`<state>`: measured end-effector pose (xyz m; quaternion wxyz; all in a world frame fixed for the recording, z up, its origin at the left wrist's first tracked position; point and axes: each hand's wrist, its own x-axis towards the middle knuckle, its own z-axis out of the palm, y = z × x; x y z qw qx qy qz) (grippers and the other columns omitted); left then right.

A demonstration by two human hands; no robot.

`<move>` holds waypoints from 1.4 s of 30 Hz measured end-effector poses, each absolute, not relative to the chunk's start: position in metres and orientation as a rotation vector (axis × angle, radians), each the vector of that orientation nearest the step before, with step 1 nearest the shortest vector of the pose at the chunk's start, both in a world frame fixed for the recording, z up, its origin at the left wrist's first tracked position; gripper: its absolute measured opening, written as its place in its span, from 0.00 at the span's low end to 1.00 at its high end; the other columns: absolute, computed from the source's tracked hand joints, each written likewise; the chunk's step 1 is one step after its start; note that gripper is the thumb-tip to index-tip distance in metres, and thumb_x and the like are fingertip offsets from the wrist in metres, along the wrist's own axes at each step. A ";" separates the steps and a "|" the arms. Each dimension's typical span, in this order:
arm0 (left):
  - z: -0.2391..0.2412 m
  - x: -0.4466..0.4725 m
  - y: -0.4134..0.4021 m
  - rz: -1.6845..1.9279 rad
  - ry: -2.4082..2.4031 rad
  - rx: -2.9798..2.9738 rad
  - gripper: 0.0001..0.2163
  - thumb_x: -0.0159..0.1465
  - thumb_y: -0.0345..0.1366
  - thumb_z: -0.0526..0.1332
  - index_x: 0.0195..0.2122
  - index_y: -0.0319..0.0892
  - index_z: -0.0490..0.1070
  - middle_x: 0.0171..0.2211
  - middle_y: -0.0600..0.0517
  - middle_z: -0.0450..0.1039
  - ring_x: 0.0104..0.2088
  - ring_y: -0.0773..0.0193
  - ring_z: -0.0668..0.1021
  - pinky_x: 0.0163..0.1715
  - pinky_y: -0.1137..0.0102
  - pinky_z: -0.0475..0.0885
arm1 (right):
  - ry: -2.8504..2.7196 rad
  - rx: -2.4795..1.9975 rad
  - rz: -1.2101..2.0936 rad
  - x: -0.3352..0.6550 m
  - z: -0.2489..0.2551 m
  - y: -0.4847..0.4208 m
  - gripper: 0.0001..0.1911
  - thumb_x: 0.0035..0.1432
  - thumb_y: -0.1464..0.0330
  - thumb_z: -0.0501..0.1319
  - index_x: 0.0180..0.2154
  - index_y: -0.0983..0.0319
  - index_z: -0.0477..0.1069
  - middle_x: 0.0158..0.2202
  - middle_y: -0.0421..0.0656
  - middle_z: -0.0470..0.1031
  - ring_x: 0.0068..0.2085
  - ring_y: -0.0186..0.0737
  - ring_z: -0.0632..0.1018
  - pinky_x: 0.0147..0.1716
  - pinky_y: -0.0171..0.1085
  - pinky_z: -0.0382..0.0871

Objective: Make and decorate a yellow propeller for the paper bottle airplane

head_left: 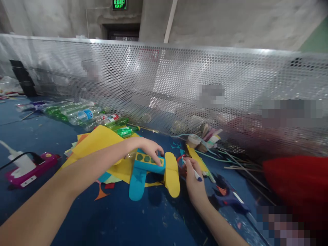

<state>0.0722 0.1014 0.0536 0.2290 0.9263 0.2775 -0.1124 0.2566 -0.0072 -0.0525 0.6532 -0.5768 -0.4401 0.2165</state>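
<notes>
A toy plane (151,168) of blue and yellow paper or card lies in front of me. It has a blue tube body with a yellow window strip, a blue wing with a dark star, and a yellow piece (171,175) across its right end. My left hand (151,149) grips the body from above with bent fingers. Just right of the yellow piece, my right hand (194,172) holds a white marker pen (197,175) with a blue end. The pen's tip is close to a red round thing (181,160), partly hidden by that hand.
Yellow paper sheets (98,141) lie under my left arm, with plastic bottles (87,114) behind. A purple power strip (33,172) sits at left. A blue glue gun (230,198) lies at right near a person's red sleeve (299,181). A perforated metal screen (123,75) spans the back.
</notes>
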 end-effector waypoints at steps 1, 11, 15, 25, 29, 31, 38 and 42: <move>0.054 0.075 0.103 -0.333 0.758 2.529 0.33 0.51 0.53 0.65 0.57 0.46 0.66 0.55 0.45 0.70 0.51 0.52 0.74 0.49 0.62 0.69 | -0.999 -1.311 0.491 0.257 -0.053 -0.007 0.18 0.53 0.50 0.60 0.33 0.58 0.68 0.25 0.37 0.66 0.26 0.38 0.68 0.25 0.37 0.66; 0.058 0.075 0.115 -0.259 0.620 2.329 0.29 0.50 0.51 0.67 0.52 0.45 0.71 0.55 0.51 0.71 0.54 0.53 0.72 0.51 0.63 0.69 | -0.961 -1.293 0.535 0.259 -0.051 -0.006 0.20 0.55 0.48 0.57 0.36 0.58 0.67 0.28 0.40 0.71 0.29 0.41 0.73 0.26 0.38 0.67; 0.063 0.058 0.116 -0.018 0.659 2.083 0.26 0.49 0.47 0.69 0.49 0.45 0.72 0.51 0.50 0.73 0.54 0.54 0.72 0.51 0.65 0.67 | -0.975 -1.288 0.536 0.259 -0.050 -0.007 0.21 0.55 0.47 0.57 0.37 0.58 0.66 0.26 0.39 0.72 0.24 0.39 0.71 0.24 0.37 0.65; 0.034 0.067 0.125 0.834 0.730 1.125 0.27 0.46 0.38 0.76 0.47 0.42 0.71 0.40 0.46 0.77 0.37 0.58 0.78 0.40 0.65 0.71 | -0.962 -1.165 0.722 0.260 -0.060 -0.004 0.19 0.46 0.54 0.67 0.34 0.57 0.66 0.26 0.38 0.73 0.28 0.42 0.76 0.29 0.40 0.72; 0.017 0.075 0.129 1.033 0.808 0.948 0.39 0.44 0.38 0.77 0.56 0.48 0.61 0.40 0.48 0.76 0.35 0.58 0.78 0.36 0.65 0.73 | -0.871 -1.078 0.825 0.257 -0.053 -0.006 0.18 0.47 0.54 0.67 0.34 0.56 0.67 0.29 0.39 0.77 0.33 0.44 0.80 0.33 0.40 0.75; 0.010 0.079 0.129 1.086 0.849 0.869 0.42 0.44 0.39 0.77 0.59 0.48 0.57 0.38 0.47 0.76 0.33 0.57 0.79 0.33 0.64 0.74 | -0.780 -1.044 0.881 0.256 -0.052 -0.005 0.17 0.48 0.52 0.66 0.33 0.56 0.68 0.28 0.38 0.76 0.31 0.43 0.80 0.33 0.41 0.77; 0.000 0.088 0.130 1.289 0.885 0.654 0.50 0.49 0.34 0.75 0.65 0.51 0.39 0.38 0.49 0.76 0.28 0.60 0.80 0.28 0.66 0.77 | -0.662 -0.975 0.946 0.260 -0.054 0.002 0.28 0.45 0.42 0.63 0.33 0.60 0.70 0.32 0.46 0.81 0.37 0.47 0.82 0.44 0.45 0.76; -0.003 0.093 0.128 1.364 0.869 0.570 0.48 0.51 0.32 0.74 0.64 0.52 0.42 0.40 0.48 0.76 0.29 0.60 0.80 0.27 0.69 0.77 | -0.609 -0.951 0.871 0.256 -0.055 0.001 0.27 0.39 0.51 0.72 0.34 0.57 0.63 0.35 0.40 0.81 0.38 0.41 0.82 0.41 0.39 0.77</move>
